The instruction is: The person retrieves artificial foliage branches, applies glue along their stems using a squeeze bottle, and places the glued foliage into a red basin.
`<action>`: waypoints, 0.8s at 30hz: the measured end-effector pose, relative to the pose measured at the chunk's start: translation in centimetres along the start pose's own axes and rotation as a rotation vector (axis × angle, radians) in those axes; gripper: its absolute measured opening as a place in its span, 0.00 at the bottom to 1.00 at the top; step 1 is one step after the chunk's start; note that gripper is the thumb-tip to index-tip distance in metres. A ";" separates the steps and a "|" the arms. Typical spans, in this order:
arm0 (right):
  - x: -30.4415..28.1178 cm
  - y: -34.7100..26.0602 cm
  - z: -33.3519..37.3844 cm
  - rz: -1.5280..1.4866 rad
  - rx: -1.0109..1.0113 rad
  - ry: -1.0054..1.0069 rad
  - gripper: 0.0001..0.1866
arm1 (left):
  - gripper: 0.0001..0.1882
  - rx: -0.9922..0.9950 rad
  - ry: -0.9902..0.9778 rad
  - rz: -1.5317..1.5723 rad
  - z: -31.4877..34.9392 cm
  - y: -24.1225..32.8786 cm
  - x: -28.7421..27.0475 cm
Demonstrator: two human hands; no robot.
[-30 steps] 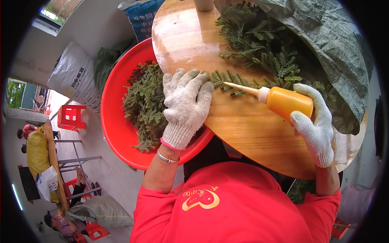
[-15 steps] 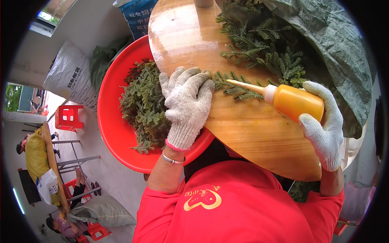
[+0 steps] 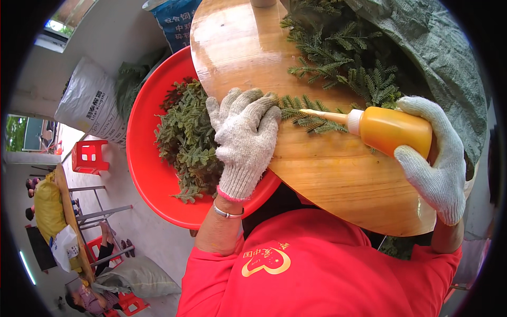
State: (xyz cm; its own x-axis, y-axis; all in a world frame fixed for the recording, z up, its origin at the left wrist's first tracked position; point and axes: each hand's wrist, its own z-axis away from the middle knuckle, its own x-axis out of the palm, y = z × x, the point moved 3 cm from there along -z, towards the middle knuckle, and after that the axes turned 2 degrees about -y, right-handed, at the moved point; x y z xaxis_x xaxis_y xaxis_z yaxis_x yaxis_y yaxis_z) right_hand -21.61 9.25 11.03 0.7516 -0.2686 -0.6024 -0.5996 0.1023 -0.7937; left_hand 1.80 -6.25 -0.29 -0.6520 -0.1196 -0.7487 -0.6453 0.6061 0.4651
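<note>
The left hand (image 3: 245, 137), in a knitted white glove, lies back upward with its fingers bent and close together; thumb and forefinger close on the near end of a green sprig (image 3: 316, 126), though the glove hides the exact pinch and the undersides of the other fingers. The right hand (image 3: 441, 164), gloved likewise, wraps the bottom of a yellow squeeze bottle (image 3: 396, 131), fingers over the upper side and thumb beneath. The sprig lies on the wooden table (image 3: 327, 169) between the two hands, just beside the left fingertips, with the bottle's long pale nozzle (image 3: 330, 116) pointing left across it. The tip appears to be right at the needles, but whether it touches them is hard to tell. The nozzle covers part of the sprig. Beyond the bottle lies a heap of green branches (image 3: 338, 58), partly covered by a grey-green sheet (image 3: 438, 68) that runs into the dark rim. Left of the table, a red basin (image 3: 150, 185) holds more sprigs (image 3: 190, 142), the left glove hiding some. A pale round object (image 3: 263, 2) is cut off by the top edge.
</note>
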 end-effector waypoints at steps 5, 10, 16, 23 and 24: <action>-0.7 -1.1 -0.1 0.039 -0.016 -0.048 0.30 | 0.13 -0.001 0.020 0.004 0.0 -0.1 0.2; -1.0 -1.3 0.0 0.111 -0.032 -0.054 0.30 | 0.13 -0.006 0.015 -0.006 0.1 -0.3 0.1; -1.6 -1.1 0.9 0.134 -0.021 -0.032 0.30 | 0.13 -0.010 -0.002 0.000 -0.1 0.1 0.1; -1.8 -0.5 1.7 0.078 -0.004 -0.009 0.29 | 0.13 0.008 -0.013 -0.003 -0.2 0.2 -0.1; -1.8 -0.4 1.8 0.068 0.002 -0.001 0.29 | 0.13 0.015 -0.009 -0.007 -0.2 0.2 -0.1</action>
State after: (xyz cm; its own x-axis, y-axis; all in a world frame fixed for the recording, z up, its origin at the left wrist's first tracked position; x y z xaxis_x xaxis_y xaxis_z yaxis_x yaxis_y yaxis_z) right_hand -22.26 11.47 12.30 0.7096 -0.2604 -0.6548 -0.6486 0.1219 -0.7513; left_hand 1.61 -6.25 -0.04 -0.6435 -0.1167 -0.7565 -0.6437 0.6172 0.4524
